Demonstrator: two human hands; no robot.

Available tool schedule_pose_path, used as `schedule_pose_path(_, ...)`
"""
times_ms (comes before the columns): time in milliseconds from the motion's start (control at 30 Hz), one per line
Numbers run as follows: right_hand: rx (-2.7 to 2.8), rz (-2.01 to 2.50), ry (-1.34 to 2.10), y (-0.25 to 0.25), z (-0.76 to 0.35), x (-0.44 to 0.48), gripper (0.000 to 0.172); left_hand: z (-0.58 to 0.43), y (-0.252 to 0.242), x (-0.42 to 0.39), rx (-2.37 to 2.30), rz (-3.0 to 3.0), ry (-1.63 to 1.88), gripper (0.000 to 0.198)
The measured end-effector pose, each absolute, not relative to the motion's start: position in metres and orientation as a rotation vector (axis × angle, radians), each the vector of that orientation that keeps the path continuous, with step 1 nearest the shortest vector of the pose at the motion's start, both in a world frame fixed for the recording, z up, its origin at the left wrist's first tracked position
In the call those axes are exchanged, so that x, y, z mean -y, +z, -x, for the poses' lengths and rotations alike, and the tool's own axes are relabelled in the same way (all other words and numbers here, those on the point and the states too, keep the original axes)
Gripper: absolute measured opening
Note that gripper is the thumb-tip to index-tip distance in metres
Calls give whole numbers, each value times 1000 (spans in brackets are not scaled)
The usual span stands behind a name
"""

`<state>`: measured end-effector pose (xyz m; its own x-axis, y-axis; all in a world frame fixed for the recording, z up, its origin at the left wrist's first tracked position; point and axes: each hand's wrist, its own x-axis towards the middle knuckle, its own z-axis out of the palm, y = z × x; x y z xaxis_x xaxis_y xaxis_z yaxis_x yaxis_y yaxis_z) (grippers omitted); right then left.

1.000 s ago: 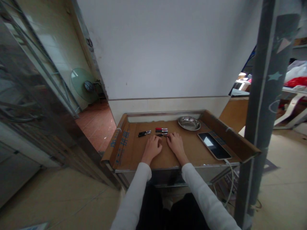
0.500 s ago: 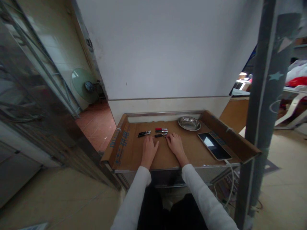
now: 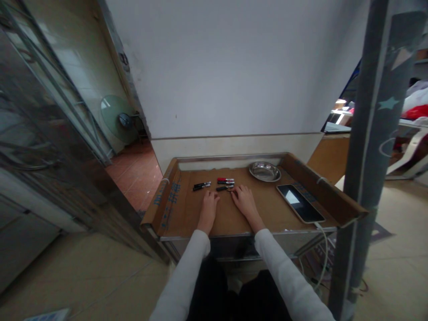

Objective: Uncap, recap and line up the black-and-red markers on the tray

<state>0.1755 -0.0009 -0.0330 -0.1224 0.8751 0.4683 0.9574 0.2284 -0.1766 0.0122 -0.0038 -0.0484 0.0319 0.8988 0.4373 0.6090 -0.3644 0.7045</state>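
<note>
Two groups of marker pens lie on the cardboard lining [image 3: 187, 218] of a small table. On the left is a pair of black markers [image 3: 202, 186]. The right group has a red marker [image 3: 225, 179] at the back, a black marker beneath it, and another black marker [image 3: 222, 188] nearest me. My right hand [image 3: 245, 203] has bent fingers at the right end of that nearest marker, apparently pinching it. My left hand [image 3: 209, 208] rests on the cardboard just in front of the left pair, fingers loosely bent, thumb a little apart, with nothing visible in it.
A round steel dish [image 3: 265, 171] stands at the back right. In front of it lies a smartphone [image 3: 299, 203] with a white cable [image 3: 324, 249] running off the front edge. Raised cardboard sides [image 3: 329, 196] border the table. A grey post [image 3: 368, 133] rises at right.
My left thumb has drawn in toward the fingers. My right hand has barely moved and stays at the nearest black marker. The view has shifted slightly.
</note>
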Motion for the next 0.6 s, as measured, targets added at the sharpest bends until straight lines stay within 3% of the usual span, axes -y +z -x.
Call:
schedule_pose_path(300, 2032, 1632, -216, -35, -176, -1, 18, -27, -47, -16, -1497, -2180, 1161, 19)
schedule_pose_path(467, 2036, 1625, -180, -40, -177, -5, 18, -33, -47, -23, -1445, -2082, 1363, 31)
schedule_pose_path(600, 2063, 1557, -130, -40, -178, -5, 18, -30, -44, -23, -1359, -1974, 1457, 29)
